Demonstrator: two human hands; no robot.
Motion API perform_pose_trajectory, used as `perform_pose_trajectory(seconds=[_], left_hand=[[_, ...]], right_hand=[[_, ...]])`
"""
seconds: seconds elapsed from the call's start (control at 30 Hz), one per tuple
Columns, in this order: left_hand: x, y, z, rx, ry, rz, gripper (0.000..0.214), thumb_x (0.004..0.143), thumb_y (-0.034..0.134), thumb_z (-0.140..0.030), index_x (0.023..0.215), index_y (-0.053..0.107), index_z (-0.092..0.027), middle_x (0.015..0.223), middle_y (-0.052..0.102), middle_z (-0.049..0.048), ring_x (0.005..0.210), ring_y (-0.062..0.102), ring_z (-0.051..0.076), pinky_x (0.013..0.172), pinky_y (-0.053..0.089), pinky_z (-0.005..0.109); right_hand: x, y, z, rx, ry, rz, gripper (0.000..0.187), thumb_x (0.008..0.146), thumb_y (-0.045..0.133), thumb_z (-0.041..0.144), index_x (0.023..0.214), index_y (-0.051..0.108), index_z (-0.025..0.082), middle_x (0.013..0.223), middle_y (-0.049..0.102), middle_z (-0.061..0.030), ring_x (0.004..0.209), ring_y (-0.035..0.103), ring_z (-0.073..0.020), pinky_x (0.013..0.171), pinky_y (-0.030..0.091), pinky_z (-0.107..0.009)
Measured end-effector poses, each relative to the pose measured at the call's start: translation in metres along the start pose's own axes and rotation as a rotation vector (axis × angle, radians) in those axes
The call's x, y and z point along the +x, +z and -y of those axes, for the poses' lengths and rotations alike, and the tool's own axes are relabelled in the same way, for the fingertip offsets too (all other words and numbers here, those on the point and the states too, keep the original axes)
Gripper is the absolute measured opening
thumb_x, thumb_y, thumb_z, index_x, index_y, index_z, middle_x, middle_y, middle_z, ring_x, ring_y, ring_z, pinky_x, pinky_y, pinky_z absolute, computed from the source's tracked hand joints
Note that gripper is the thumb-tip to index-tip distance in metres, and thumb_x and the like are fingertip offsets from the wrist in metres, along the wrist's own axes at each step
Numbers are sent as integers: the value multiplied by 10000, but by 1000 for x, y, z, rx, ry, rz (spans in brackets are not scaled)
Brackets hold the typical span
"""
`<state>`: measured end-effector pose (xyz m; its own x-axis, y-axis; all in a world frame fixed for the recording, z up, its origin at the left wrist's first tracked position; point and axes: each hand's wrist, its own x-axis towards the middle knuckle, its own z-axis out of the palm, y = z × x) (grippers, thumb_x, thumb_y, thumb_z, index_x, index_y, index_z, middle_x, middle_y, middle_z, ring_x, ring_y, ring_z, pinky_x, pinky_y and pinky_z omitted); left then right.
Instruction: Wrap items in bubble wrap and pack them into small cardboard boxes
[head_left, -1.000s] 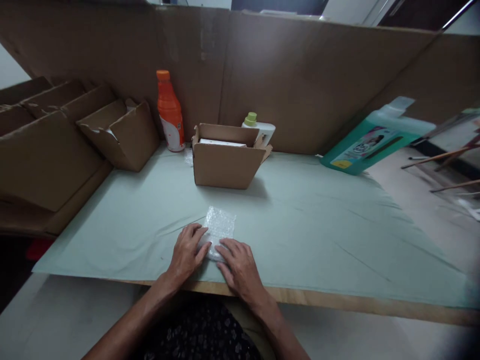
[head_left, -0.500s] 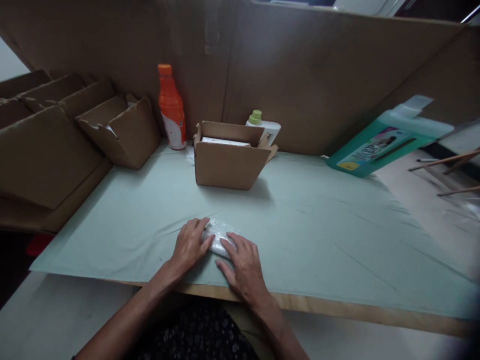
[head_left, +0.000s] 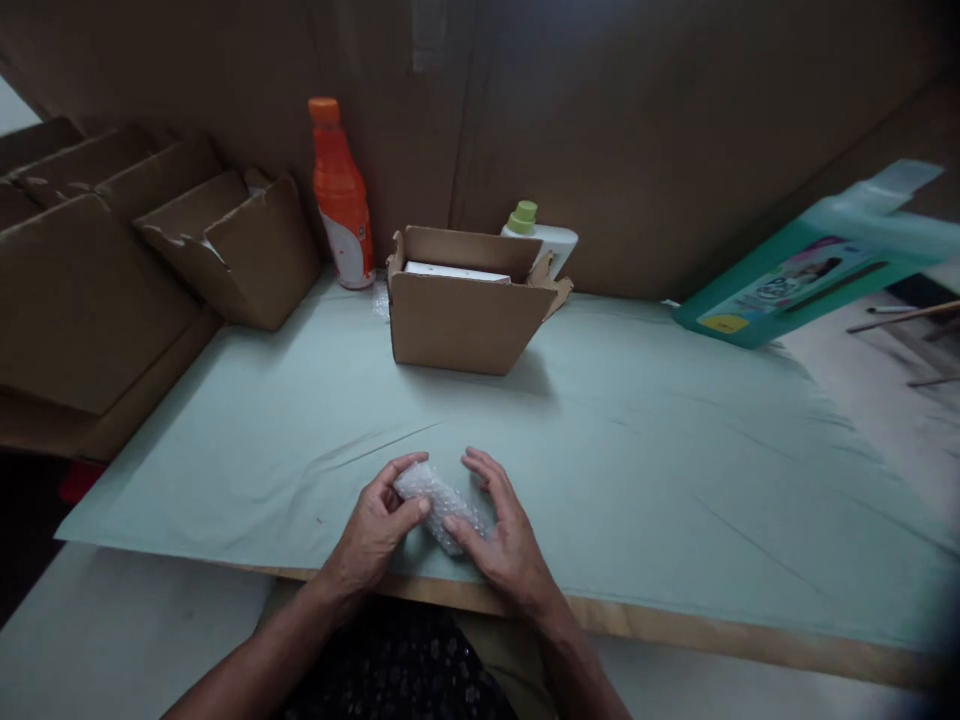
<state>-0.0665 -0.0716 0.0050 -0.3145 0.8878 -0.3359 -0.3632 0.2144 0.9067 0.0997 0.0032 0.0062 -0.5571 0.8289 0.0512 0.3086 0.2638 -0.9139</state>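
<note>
A small bubble-wrapped bundle (head_left: 439, 500) is held slantwise above the cloth near the table's front edge. What the bubble wrap covers cannot be made out. My left hand (head_left: 379, 520) is closed on the bundle's upper left end, thumb on the near face and fingers behind. At the lower right end, the thumb of my right hand (head_left: 508, 540) touches the wrap. The other fingers of that hand stretch forward, apart from the bundle. Beyond both hands stands an open cardboard box (head_left: 461, 322) with something flat and white inside.
An orange bottle (head_left: 341, 200) and a white bottle with a green cap (head_left: 546, 238) stand at the back. A tilted green jug (head_left: 795, 270) is at the right. Cardboard bins (head_left: 247, 255) line the left side. Pale green cloth (head_left: 637, 450) covers the table.
The bundle, flat on the cloth before, is now lifted and tilted. My left hand has gripped its end, and my right fingers have spread away from it. The view has shifted slightly.
</note>
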Motion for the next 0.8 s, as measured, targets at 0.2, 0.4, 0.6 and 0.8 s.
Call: perform_pose_trajectory(seconds=[0.2, 0.4, 0.6, 0.8], left_hand=[[17, -1, -25, 516, 179, 331, 477, 817, 689, -331, 1269, 630, -194, 1094, 697, 75, 919, 646, 207, 817, 527, 319], [92, 7, -117, 1045, 1114, -58, 491, 883, 654, -267, 1355, 541, -198, 1392, 565, 144, 1354, 477, 295, 1128, 385, 488], [159, 13, -161, 1352, 1224, -264, 257, 890, 544, -158, 1130, 637, -163, 1096, 698, 100, 1252, 567, 300, 1125, 353, 538], [148, 6, -131, 1295, 1243, -289, 196, 946, 499, -141, 1056, 631, -235, 972, 715, 24, 1103, 627, 235, 1183, 237, 595]], right_hand=[[8, -31, 1, 164, 187, 339, 236, 886, 592, 362, 974, 701, 172, 852, 693, -31, 792, 619, -184, 737, 481, -282], [20, -61, -6, 36, 188, 329, 245, 888, 583, 395, 886, 676, 168, 808, 664, -28, 770, 596, -181, 718, 452, -268], [42, -110, 9, -69, 135, 240, 301, 964, 493, 484, 994, 658, 234, 840, 673, -36, 758, 637, -203, 674, 519, -296], [93, -187, 57, -426, -138, -84, 244, 892, 618, 542, 1044, 668, 359, 651, 653, -11, 477, 575, -180, 430, 482, -291]])
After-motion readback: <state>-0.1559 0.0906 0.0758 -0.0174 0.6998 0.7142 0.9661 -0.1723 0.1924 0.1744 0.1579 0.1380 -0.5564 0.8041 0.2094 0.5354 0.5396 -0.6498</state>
